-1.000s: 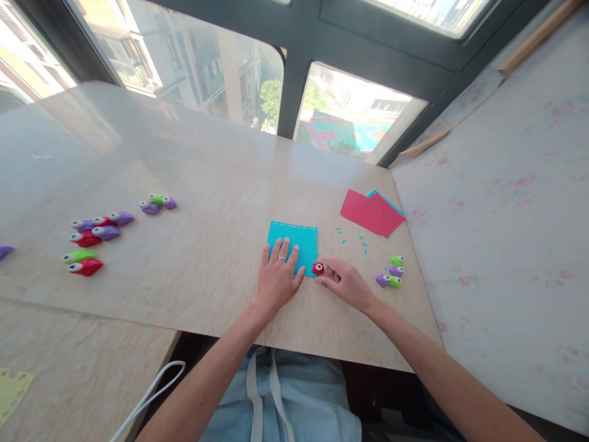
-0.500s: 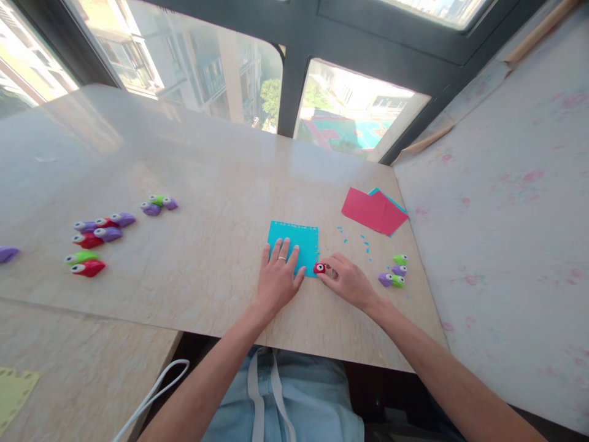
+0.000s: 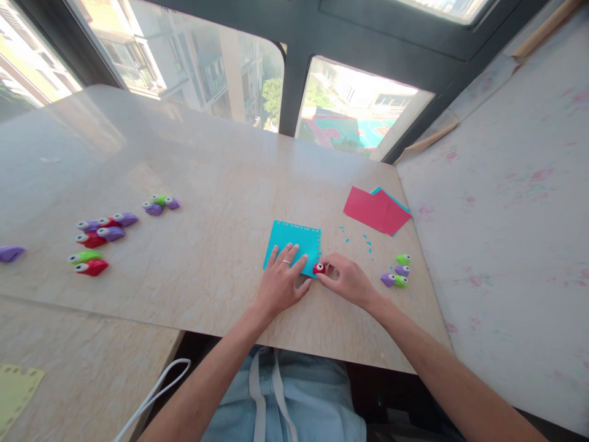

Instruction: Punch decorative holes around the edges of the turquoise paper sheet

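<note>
Nearest, left hand (image 3: 281,283) pressed flat on the near part of the teal paper square (image 3: 294,242), fingers (image 3: 289,254) spread wide, a ring on one. Right hand (image 3: 348,282) just right of the paper's near right corner, fingers closed around a small red punch (image 3: 318,268) set at that corner on the table (image 3: 221,184). Right of the paper, teal scraps (image 3: 356,236) and a small cluster of green and purple punches (image 3: 396,271). Beyond, to the right, red sheets (image 3: 375,210). Far left of the paper, more punches (image 3: 99,236).
</note>
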`<state>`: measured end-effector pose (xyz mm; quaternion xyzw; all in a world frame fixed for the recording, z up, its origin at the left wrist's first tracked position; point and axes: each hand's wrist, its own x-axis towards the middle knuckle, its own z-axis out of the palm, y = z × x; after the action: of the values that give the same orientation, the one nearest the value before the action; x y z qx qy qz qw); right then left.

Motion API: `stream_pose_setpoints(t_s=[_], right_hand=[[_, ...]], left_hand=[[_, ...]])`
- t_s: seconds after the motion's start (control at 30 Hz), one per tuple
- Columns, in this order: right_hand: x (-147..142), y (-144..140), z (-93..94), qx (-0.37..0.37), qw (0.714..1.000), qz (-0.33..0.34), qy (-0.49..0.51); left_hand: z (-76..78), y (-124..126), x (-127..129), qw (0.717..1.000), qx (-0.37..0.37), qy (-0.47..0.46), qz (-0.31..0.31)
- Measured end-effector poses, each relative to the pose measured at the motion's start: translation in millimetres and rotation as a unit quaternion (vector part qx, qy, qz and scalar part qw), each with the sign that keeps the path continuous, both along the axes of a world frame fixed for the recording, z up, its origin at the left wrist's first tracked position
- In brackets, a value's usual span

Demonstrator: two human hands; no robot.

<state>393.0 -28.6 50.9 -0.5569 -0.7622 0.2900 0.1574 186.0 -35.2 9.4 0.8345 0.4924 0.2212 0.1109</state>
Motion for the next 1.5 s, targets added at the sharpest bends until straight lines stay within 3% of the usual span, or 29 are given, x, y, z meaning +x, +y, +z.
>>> stream_pose_setpoints(t_s=[0.1,0.23,0.43,0.77,1.33,1.5], right_hand=[[0.9,2.5,-1.0,-0.095,0.991,-0.041,0.088],[-0.8,7.1,4.3,-0.247,0.945,-0.09,0.194],[-4.2,8.5,11.0,-0.328,0.898,-0.11,0.271],[-4.5,6.3,5.6,-0.335,0.887,-0.137,0.288],[-6.4,4.6,5.9,-0.296,0.91,-0.117,0.266],[-5.8,2.3,-0.4,-0.231,0.935,-0.102,0.25]], left_hand=[[-3.5,0.4,-1.5,0.999,0.03,-0.024,-0.008],[-4.7,0.5,-3.8,0.994,0.092,-0.06,-0.015],[0.0,-0.2,-4.4,0.986,0.143,-0.084,-0.018],[1.3,-1.1,-2.7,0.991,0.107,-0.082,-0.003],[-1.4,-0.2,-2.2,0.979,0.169,-0.109,-0.014],[-0.4,-1.6,-2.3,0.979,0.178,-0.097,-0.011]])
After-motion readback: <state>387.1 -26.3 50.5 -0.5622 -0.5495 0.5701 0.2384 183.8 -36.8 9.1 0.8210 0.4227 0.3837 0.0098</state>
